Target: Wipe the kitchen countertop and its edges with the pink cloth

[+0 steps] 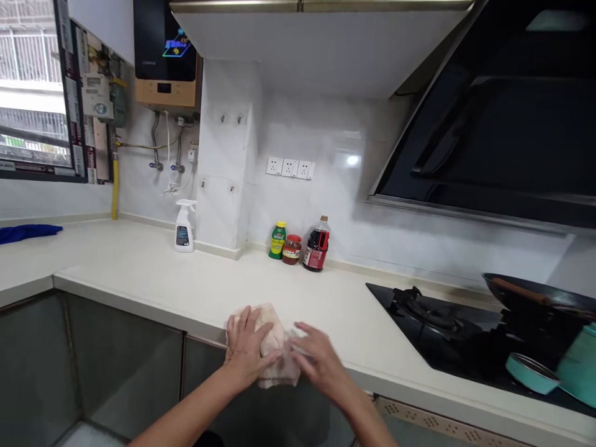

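Note:
A pale pinkish cloth lies bunched at the front edge of the white counter, with part of it hanging over the edge. On its left side, my left hand grips it from above, fingers curled over the fabric and thumb pointing right. My right hand is beside the cloth's right end, slightly blurred, with its fingers apart. Whether those fingertips touch the fabric is hard to make out.
Behind the cloth, a green bottle, a red-lidded jar and a dark sauce bottle stand by the wall. A white spray bottle is farther left. The gas stove with a wok and turquoise pots is right.

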Demonstrator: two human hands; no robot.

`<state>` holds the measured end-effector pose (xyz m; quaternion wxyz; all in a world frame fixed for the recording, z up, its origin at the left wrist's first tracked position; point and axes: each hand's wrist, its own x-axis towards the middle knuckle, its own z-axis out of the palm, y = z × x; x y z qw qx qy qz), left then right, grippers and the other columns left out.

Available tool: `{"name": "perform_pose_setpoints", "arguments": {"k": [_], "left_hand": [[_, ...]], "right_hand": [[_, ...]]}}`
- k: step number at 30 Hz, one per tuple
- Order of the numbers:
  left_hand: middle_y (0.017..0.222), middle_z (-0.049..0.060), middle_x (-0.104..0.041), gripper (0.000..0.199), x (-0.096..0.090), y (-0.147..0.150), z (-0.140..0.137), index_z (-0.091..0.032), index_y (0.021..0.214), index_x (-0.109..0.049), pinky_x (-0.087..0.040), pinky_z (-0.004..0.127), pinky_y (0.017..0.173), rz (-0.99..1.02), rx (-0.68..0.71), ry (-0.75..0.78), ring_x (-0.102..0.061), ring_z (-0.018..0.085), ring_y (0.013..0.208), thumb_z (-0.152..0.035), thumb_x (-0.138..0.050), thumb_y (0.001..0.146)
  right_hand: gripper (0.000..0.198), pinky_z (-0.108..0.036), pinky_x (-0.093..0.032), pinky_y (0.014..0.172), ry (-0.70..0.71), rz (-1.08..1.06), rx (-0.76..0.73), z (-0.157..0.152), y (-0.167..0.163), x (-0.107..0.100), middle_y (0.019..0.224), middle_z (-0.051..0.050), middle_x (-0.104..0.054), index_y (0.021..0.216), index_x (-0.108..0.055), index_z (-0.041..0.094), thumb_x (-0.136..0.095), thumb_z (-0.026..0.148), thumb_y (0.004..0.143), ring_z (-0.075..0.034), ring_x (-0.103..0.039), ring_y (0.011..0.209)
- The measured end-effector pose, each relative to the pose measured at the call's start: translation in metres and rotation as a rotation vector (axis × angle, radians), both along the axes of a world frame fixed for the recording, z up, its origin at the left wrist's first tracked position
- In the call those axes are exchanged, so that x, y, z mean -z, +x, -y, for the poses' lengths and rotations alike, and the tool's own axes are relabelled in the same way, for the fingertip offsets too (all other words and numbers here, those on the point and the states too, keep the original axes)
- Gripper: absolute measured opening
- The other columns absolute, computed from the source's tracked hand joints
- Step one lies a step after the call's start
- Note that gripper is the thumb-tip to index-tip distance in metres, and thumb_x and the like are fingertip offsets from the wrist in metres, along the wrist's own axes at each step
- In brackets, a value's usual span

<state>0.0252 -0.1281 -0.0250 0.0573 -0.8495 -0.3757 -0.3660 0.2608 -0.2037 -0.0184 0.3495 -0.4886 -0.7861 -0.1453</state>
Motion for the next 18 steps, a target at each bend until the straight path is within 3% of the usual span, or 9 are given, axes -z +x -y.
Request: {"name": "perform_pose_setpoints", "arguments": {"k": [2,4,6,10,15,18], "left_hand": [[0.153,0.01,-0.043,0.062,-0.003,0.006,0.006,-0.034,0.129,-0.063,-0.013,0.072,0.111,-0.02,-0.074,-0.044,-0.027,0.045,0.143,-0.061,-0.072,0.075],[0.15,0.01,-0.048,0.069,-0.007,0.015,0.013,-0.034,0.128,-0.064,-0.012,0.072,0.11,-0.056,-0.099,-0.094,-0.028,0.046,0.141,-0.066,-0.075,0.068],[0.147,0.01,-0.05,0.079,-0.011,0.03,0.02,-0.033,0.129,-0.062,-0.014,0.071,0.111,-0.109,-0.077,-0.133,-0.03,0.046,0.139,-0.073,-0.074,0.063],[0.147,0.014,-0.049,0.093,-0.013,0.082,0.037,-0.028,0.135,-0.056,-0.018,0.069,0.111,-0.241,0.047,-0.114,-0.033,0.046,0.137,-0.083,-0.067,0.061],[0.139,0.017,-0.054,0.07,0.003,0.147,0.049,-0.029,0.128,-0.061,-0.031,0.067,0.1,-0.355,0.136,0.121,-0.045,0.043,0.126,-0.071,-0.066,0.072],[0.134,0.015,-0.057,0.064,0.009,0.149,0.046,-0.033,0.129,-0.06,-0.039,0.06,0.093,-0.363,0.18,0.247,-0.05,0.037,0.119,-0.069,-0.064,0.076]], "right_hand": [[0.034,-0.046,-0.042,0.108,-0.012,-0.037,0.23,0.002,0.052,-0.003,0.137,-0.01,-0.055,0.121,-0.066,0.025,-0.044,0.039,0.098,-0.026,-0.049,0.129],[0.041,-0.046,-0.039,0.11,-0.126,0.001,0.514,0.003,0.094,-0.002,0.138,-0.011,-0.055,0.12,-0.066,0.024,-0.037,0.043,0.099,-0.025,-0.047,0.13],[0.044,-0.048,-0.041,0.108,-0.204,0.013,0.63,0.002,0.118,0.003,0.133,-0.012,-0.058,0.117,-0.067,0.022,-0.032,0.042,0.098,-0.027,-0.048,0.129],[0.044,-0.046,-0.044,0.104,-0.289,0.027,0.631,0.0,0.127,0.018,0.128,-0.007,-0.063,0.118,-0.065,0.026,-0.033,0.045,0.095,-0.025,-0.053,0.123],[0.051,-0.042,-0.044,0.106,-0.332,0.084,0.548,-0.001,0.142,0.032,0.135,-0.006,-0.059,0.123,-0.064,0.027,-0.027,0.041,0.091,-0.023,-0.05,0.129],[0.057,-0.044,-0.043,0.108,-0.331,0.123,0.492,-0.002,0.153,0.036,0.134,-0.006,-0.061,0.12,-0.067,0.026,-0.027,0.043,0.085,-0.026,-0.049,0.13]]}}
